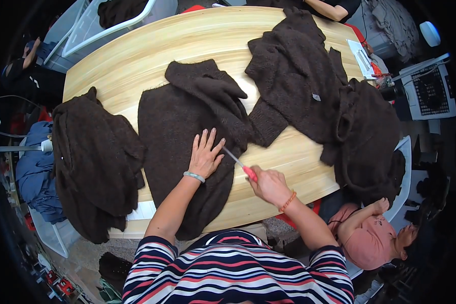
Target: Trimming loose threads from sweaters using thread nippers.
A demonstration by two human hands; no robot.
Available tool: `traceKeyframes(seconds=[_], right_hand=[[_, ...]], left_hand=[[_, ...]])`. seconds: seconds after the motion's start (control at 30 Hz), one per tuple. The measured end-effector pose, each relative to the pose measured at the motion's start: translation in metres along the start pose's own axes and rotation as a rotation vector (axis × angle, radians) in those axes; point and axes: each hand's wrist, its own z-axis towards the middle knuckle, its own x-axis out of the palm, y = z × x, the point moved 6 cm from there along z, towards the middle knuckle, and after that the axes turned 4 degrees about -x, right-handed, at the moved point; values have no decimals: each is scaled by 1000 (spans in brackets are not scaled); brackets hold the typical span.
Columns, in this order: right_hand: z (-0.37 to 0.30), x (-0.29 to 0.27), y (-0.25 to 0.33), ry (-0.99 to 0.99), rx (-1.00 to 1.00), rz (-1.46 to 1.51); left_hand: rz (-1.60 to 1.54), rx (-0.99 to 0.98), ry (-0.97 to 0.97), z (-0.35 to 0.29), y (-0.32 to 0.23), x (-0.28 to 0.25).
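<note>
A dark brown knitted sweater (172, 116) lies spread in front of me, one part of it folded over at the upper right. My left hand (205, 156) presses flat on the knit, fingers stretched out and slightly apart. In my closed right hand (271, 185) is a slim tool with a red handle (250, 173) and a thin metal shaft (231, 155). The shaft points up and left, its end close to my left forefinger at the sweater's surface. Its exact kind cannot be made out.
The wooden table (187, 38) also bears a brown knit pile (96, 162) at left, another knit (299, 76) at the back right and one (370, 131) at right. A person in pink (370, 238) sits close on my right. White bins (106, 28) stand beyond the table.
</note>
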Motion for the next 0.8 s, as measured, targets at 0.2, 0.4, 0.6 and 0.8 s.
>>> traceKeyframes(seconds=[0.2, 0.4, 0.6, 0.8], right_hand=[[24, -20, -2, -51, -44, -55], [10, -7, -6, 130, -29, 18], [110, -1, 35, 27, -148, 319], [187, -7, -18, -246, -103, 303]], left_hand=[[-18, -29, 11, 6, 2, 3], [9, -5, -3, 15, -1, 0], [17, -11, 19, 1, 14, 10], [45, -15, -3, 3, 5, 6]])
